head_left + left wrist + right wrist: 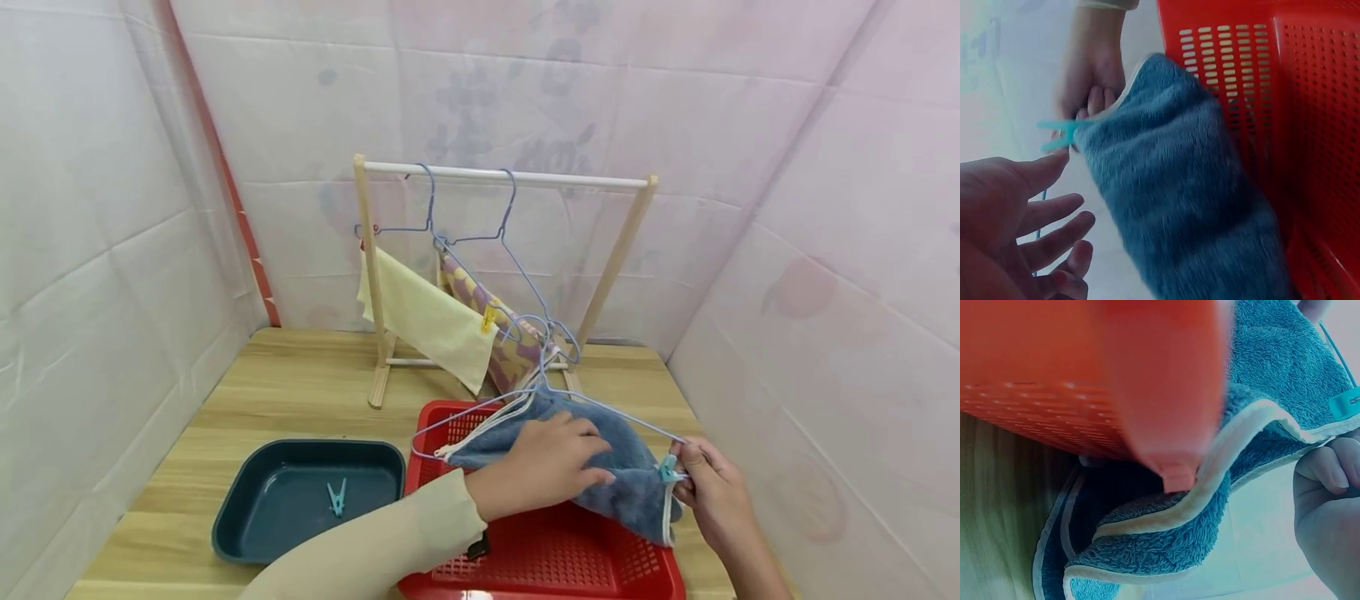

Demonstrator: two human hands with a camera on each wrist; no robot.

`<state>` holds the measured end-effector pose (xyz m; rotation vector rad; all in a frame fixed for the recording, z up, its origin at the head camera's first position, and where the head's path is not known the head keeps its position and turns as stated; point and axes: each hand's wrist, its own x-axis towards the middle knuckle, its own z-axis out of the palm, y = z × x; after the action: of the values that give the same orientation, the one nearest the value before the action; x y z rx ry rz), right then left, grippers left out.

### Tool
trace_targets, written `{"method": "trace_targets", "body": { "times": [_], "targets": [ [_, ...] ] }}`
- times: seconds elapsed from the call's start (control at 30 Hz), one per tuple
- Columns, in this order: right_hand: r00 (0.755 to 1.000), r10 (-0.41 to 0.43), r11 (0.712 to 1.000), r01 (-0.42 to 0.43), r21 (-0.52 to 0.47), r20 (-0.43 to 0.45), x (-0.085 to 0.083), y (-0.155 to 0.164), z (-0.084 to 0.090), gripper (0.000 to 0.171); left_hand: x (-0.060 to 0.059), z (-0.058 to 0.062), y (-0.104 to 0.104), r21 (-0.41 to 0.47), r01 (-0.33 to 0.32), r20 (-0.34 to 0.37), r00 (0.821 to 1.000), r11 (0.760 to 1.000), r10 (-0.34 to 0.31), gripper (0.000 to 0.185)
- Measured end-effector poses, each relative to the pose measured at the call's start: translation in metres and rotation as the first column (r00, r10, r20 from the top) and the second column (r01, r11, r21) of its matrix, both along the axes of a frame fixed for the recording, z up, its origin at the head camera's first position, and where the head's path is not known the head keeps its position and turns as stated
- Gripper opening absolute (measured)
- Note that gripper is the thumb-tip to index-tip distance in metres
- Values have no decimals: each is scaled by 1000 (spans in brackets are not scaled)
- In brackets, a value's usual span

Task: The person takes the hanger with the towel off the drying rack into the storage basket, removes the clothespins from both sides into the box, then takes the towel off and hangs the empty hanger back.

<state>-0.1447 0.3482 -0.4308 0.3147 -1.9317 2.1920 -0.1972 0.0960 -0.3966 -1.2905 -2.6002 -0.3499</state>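
Note:
A blue towel (615,442) with white edging hangs over a blue wire clothes hanger (622,411) above the red basket. One teal clothespin (667,468) clips the towel at the hanger's right end; it also shows in the left wrist view as a teal clothespin (1066,132). My right hand (712,487) grips the hanger's right end beside that clothespin, fingers curled in the right wrist view. My left hand (551,467) is over the towel's front with its fingers loosely spread. In the left wrist view, the left hand (1022,219) holds nothing.
Behind stands a drying rack (510,173) bearing two hangers, with a pale yellow cloth (427,317) and a patterned cloth (510,358). The red basket (540,558) sits below the towel. At left, a dark green tray (281,500) contains a loose clothespin (337,497).

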Motion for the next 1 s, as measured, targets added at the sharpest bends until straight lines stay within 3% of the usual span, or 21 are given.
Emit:
{"method": "trace_targets", "body": {
  "times": [0.2,0.4,0.5,0.7,1.0],
  "targets": [
    [1000,11,999,-10,33,-18,-3,-3,1,32,1,3,28,-64,7,78,997,998,-2,45],
    [1000,9,999,-9,44,-16,0,-2,3,33,6,10,49,-48,-3,134,991,999,9,46],
    [1000,-21,998,21,62,12,3,-2,3,32,10,13,58,-41,-1,130,992,999,7,43],
    [995,-75,995,70,76,59,4,-1,4,31,14,18,67,-38,-19,48,999,999,21,34],
    [999,-35,998,34,48,22,3,-1,3,33,16,20,66,36,-2,-85,996,999,5,28]
  ]
}}
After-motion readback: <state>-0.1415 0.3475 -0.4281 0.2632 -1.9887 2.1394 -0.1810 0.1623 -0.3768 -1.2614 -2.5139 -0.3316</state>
